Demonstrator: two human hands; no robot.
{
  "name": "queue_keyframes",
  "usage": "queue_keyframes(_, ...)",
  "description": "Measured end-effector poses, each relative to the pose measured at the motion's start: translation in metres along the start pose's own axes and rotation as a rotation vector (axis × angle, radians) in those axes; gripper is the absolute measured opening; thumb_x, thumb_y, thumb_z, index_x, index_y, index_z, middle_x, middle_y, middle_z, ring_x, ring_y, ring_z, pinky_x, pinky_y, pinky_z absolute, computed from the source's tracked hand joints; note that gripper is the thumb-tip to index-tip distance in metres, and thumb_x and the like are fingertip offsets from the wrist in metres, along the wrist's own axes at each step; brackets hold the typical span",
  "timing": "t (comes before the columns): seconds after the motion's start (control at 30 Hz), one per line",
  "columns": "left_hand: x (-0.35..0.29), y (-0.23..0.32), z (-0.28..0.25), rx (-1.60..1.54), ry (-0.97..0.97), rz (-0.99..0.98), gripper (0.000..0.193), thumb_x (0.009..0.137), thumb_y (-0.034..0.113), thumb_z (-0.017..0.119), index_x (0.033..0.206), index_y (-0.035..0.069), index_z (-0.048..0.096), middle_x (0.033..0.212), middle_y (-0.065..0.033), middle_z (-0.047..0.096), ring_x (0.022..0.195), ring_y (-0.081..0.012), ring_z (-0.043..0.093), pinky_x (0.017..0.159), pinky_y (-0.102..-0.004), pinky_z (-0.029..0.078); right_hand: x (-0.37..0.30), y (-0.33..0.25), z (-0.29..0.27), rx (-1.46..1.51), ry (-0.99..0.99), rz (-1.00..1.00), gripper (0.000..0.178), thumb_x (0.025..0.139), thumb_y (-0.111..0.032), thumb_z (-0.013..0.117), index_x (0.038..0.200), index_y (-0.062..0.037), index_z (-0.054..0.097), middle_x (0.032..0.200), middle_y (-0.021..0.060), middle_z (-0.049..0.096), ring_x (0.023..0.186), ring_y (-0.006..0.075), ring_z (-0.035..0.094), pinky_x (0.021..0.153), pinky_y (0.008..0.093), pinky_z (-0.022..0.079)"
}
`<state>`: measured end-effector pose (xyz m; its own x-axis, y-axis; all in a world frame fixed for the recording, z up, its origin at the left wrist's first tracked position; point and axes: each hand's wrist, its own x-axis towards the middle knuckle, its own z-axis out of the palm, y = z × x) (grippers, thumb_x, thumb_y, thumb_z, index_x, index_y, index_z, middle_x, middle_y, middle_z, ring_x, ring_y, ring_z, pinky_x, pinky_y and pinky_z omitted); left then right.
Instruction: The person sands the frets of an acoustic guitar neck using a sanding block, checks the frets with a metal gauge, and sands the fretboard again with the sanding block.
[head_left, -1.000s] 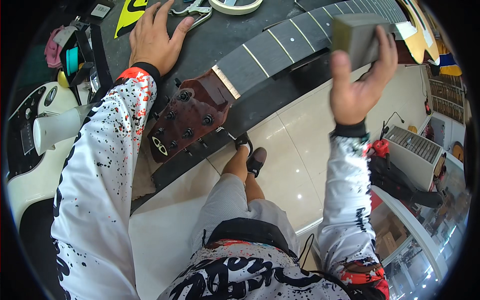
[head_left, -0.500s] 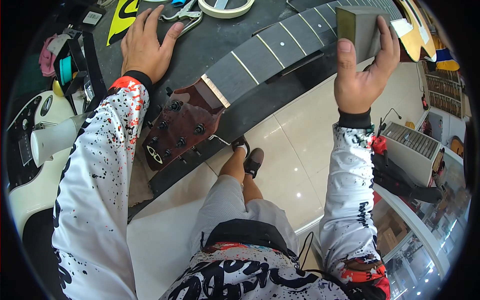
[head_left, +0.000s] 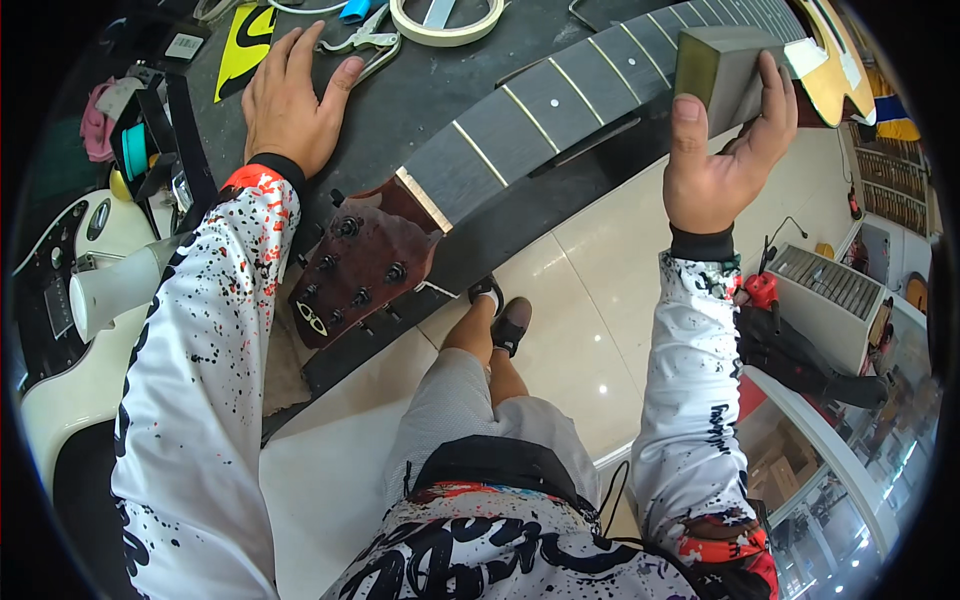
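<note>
My right hand [head_left: 722,180] grips a grey sanding block [head_left: 738,75] with a yellowish-green end, thumb on the near left side and fingers along the right. The block sits on the dark fretboard [head_left: 530,120] of a guitar neck, towards the body end, across the frets. The reddish-brown headstock [head_left: 375,260] with black tuners points towards me at the lower left. My left hand [head_left: 292,115] rests on the dark bench [head_left: 440,95], fingers spread and holding nothing, beside metal locking pliers [head_left: 365,42]. The block's underside is hidden.
A roll of masking tape [head_left: 447,32] and a yellow sheet with black marking [head_left: 245,50] lie on the bench. The pale guitar body [head_left: 832,60] is at the far right. A cream guitar [head_left: 75,400] stands left; a drawer-like case [head_left: 825,290] is on the right.
The view has shifted slightly, so the neck sits a little lower and further left. My right hand and the block have slid slightly towards the body end. My left hand stays flat.
</note>
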<state>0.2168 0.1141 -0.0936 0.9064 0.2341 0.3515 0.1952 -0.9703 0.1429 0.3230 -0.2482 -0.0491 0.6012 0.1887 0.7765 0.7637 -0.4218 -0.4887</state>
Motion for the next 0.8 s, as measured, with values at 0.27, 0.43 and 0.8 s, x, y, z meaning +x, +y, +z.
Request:
queue_keyframes(0.27,-0.004,0.005,0.000,0.022,-0.002,0.010,0.065,0.104,0.056,0.050,0.154,0.014,0.046,0.156,-0.0150,0.046,0.145,-0.0344,0.042,0.119,-0.0494,0.028,-0.057,-0.104,0.010,0.085,-0.246,-0.110,0.091,0.069,-0.054,0.090,0.142,-0.0102,0.060,0.157,0.0323,0.030,0.144,0.0498,0.036,0.113,0.0576,0.040)
queue_keyframes(0.43,-0.002,-0.002,-0.008,-0.014,-0.037,-0.024,0.069,0.101,0.060,0.051,0.153,0.014,0.046,0.155,-0.0149,0.045,0.146,-0.0339,0.039,0.120,-0.0505,0.024,-0.005,-0.009,0.004,-0.031,-0.014,-0.025,0.081,0.078,-0.043,0.086,0.144,-0.0072,0.056,0.153,0.0272,0.037,0.137,0.0410,0.043,0.113,0.0493,0.039)
queue_keyframes(0.8,-0.001,0.006,-0.005,-0.023,-0.073,-0.037,0.068,0.102,0.057,0.051,0.154,0.013,0.045,0.156,-0.0160,0.045,0.146,-0.0349,0.039,0.121,-0.0512,0.023,-0.051,-0.101,0.017,0.066,-0.167,-0.079,0.091,0.071,-0.057,0.087,0.142,-0.0085,0.058,0.154,0.0348,0.034,0.141,0.0521,0.038,0.113,0.0584,0.036)
